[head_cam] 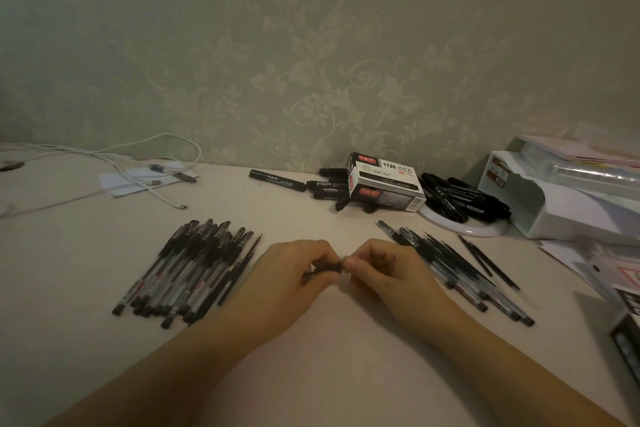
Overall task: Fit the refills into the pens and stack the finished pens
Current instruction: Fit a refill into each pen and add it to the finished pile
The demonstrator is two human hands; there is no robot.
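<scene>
My left hand (pixel 294 274) and my right hand (pixel 377 270) meet at the middle of the table, both pinching one black pen (pixel 327 269) between their fingertips. Most of the pen is hidden by the fingers. A stack of black capped pens (pixel 187 270) lies to the left of my left hand. To the right of my right hand lies a looser pile of pen barrels (pixel 460 270), with thin black refills (pixel 488 263) beside it.
A marker box (pixel 384 184) and several black markers (pixel 277 180) lie at the back by the wall, some on a white round base (pixel 467 227). White cables (pixel 138 170) lie back left. A white organiser (pixel 561 194) and papers (pixel 588 263) crowd the right.
</scene>
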